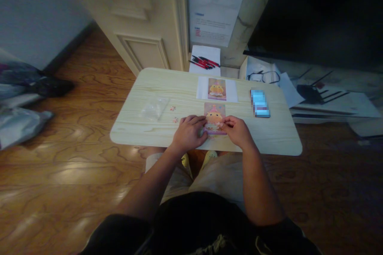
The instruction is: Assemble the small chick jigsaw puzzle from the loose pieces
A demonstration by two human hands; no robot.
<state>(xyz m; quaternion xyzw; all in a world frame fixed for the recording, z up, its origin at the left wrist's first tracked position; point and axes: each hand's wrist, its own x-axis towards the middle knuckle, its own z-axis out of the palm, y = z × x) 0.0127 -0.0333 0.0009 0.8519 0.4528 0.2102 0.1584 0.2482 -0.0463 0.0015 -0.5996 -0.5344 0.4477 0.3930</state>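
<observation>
A small pink and purple picture (214,114) with a round yellow-orange cartoon figure lies near the table's front edge. My left hand (189,132) lies flat with its fingertips on the picture's left edge and the thumb by its lower left corner. Thumb and index finger of my right hand (238,130) are pinched together at the lower right edge; whatever is between them is too small to make out. Left of the picture are small pinkish pieces (172,108), apart from each other. Above it, a white sheet (232,91) bears a matching printed picture (217,89).
A clear plastic bag (154,108) lies on the light wooden table (134,87) at left. A phone (260,103) with a lit screen is at right. Behind are red and black pens (205,62) on white paper and a pair of glasses (271,77).
</observation>
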